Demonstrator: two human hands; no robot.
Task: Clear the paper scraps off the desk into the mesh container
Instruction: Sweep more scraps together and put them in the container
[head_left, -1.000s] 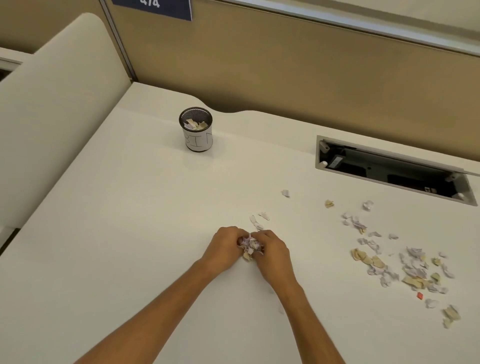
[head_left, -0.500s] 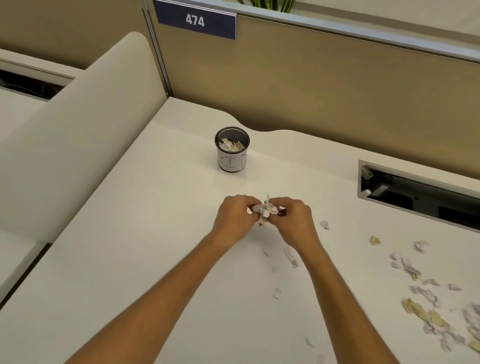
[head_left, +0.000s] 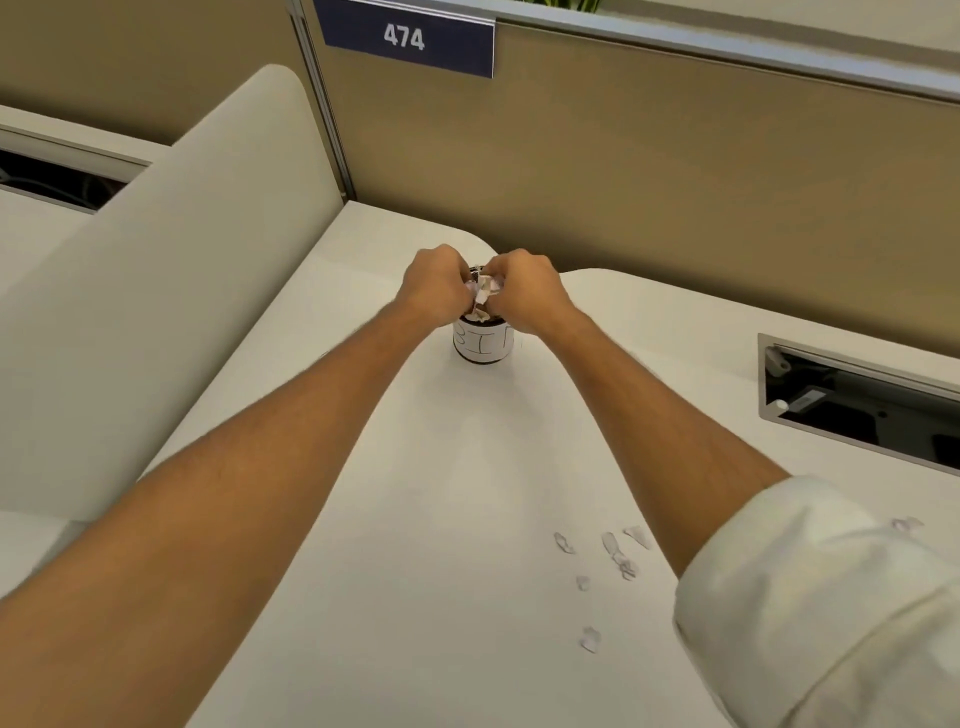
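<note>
One handful of paper scraps (head_left: 483, 296) is pinched between left hand (head_left: 436, 288) and right hand (head_left: 524, 291), both closed on it directly over the mesh container (head_left: 483, 345), not yet dropped; several loose scraps (head_left: 618, 558) remain on the desk (head_left: 415, 519)

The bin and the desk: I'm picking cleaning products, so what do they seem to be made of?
Bin: likely dark metal mesh, though the hands hide most of it; a white paper-looking label with hand-drawn letters wraps it. Desk: smooth off-white top, probably matte laminate, since it shows only soft reflections and no grain.
</note>
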